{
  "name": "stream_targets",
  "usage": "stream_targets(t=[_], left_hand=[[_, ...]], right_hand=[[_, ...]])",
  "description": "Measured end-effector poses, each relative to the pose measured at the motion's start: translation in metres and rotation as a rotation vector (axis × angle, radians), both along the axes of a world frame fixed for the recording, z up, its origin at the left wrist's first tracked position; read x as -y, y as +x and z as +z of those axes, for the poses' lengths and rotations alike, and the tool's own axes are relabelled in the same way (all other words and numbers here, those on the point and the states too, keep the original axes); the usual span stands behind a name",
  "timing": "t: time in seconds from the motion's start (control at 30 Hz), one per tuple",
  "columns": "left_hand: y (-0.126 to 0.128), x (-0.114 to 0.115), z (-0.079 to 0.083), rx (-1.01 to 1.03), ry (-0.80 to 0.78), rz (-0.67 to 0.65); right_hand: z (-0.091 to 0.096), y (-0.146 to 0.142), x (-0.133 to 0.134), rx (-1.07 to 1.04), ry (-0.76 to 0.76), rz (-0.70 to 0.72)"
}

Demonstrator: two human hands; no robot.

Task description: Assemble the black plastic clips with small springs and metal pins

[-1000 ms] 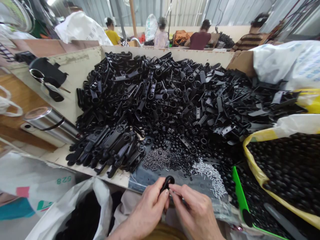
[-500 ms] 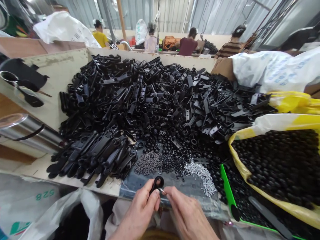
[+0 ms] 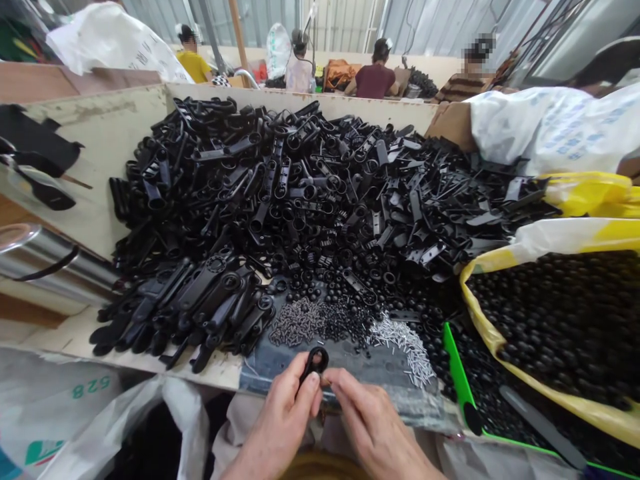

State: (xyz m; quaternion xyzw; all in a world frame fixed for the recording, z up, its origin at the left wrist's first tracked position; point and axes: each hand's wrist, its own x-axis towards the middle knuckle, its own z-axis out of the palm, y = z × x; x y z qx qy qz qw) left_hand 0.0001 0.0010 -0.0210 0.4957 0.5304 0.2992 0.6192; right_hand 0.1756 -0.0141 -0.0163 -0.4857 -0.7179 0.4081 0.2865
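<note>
Close to the table's front edge, my left hand (image 3: pixel 293 403) grips a black plastic part with a ring-shaped end (image 3: pixel 317 360), its thumb pressed on the part's side. The ring points up and away from me; the lower portion is hidden by my fingers. My right hand (image 3: pixel 363 407) is beside it, thumb and fingertips pinched together against the part. What lies in that pinch is too small to tell. Just beyond my hands are heaps of small grey springs or screws (image 3: pixel 296 321), small black pieces (image 3: pixel 343 323) and silver pins (image 3: pixel 403 343) on the dark mat (image 3: pixel 270 367).
A large pile of black plastic parts (image 3: pixel 280 180) fills the walled table. Arm-shaped pieces (image 3: pixel 200 300) lie stacked at left beside a steel flask (image 3: pixel 50 263). At right stand a yellow-edged sack of black balls (image 3: pixel 570 327) and a green-edged tray (image 3: pixel 456 373). Several people sit beyond.
My right fingertips have come closer to the black part; the light-coloured bit seen at them before no longer shows clearly. The camera view has shifted slightly.
</note>
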Motion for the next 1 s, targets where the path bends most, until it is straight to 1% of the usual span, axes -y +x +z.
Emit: stream_targets(t=[0.13, 0.27, 0.33, 0.43, 0.53, 0.6, 0.67, 0.73, 0.77, 0.8, 0.83, 0.87, 0.93, 1.0], left_hand=[[-0.001, 0.001, -0.008, -0.059, 0.043, 0.010], [0.001, 0.002, -0.011, -0.110, 0.084, 0.040], [0.004, 0.003, -0.014, -0.199, 0.144, 0.068], [0.011, 0.008, -0.025, -0.345, 0.266, 0.142], [0.017, 0.012, -0.035, -0.417, 0.393, 0.167], [0.019, 0.010, -0.036, -0.446, 0.460, 0.159], [0.015, 0.005, -0.031, -0.456, 0.483, 0.138], [0.008, -0.005, -0.022, -0.451, 0.437, 0.120], [0.003, -0.010, -0.017, -0.438, 0.385, 0.136], [-0.001, -0.014, -0.011, -0.405, 0.310, 0.169], [-0.005, -0.018, -0.006, -0.347, 0.220, 0.237], [-0.006, -0.021, 0.000, -0.242, 0.118, 0.297], [-0.004, -0.022, 0.011, 0.005, -0.085, 0.394], [0.004, -0.020, 0.022, 0.225, -0.247, 0.421]], right_hand=[[0.002, -0.001, -0.002, 0.011, -0.033, 0.014], [0.002, -0.002, -0.003, 0.116, -0.032, 0.003], [0.004, -0.003, -0.004, 0.227, -0.063, 0.005], [0.012, -0.007, -0.008, 0.472, -0.109, 0.018], [0.022, -0.013, -0.012, 0.683, -0.123, 0.048], [0.029, -0.015, -0.013, 0.764, -0.127, 0.052], [0.036, -0.011, -0.010, 0.762, -0.121, 0.053], [0.044, 0.001, -0.005, 0.651, -0.082, 0.070], [0.049, 0.010, -0.004, 0.564, -0.060, 0.091], [0.052, 0.021, -0.003, 0.474, -0.044, 0.107], [0.055, 0.033, -0.005, 0.402, -0.042, 0.102], [0.058, 0.046, -0.009, 0.373, -0.039, 0.065], [0.059, 0.071, -0.024, 0.460, 0.016, -0.100], [0.058, 0.092, -0.043, 0.649, 0.147, -0.272]])
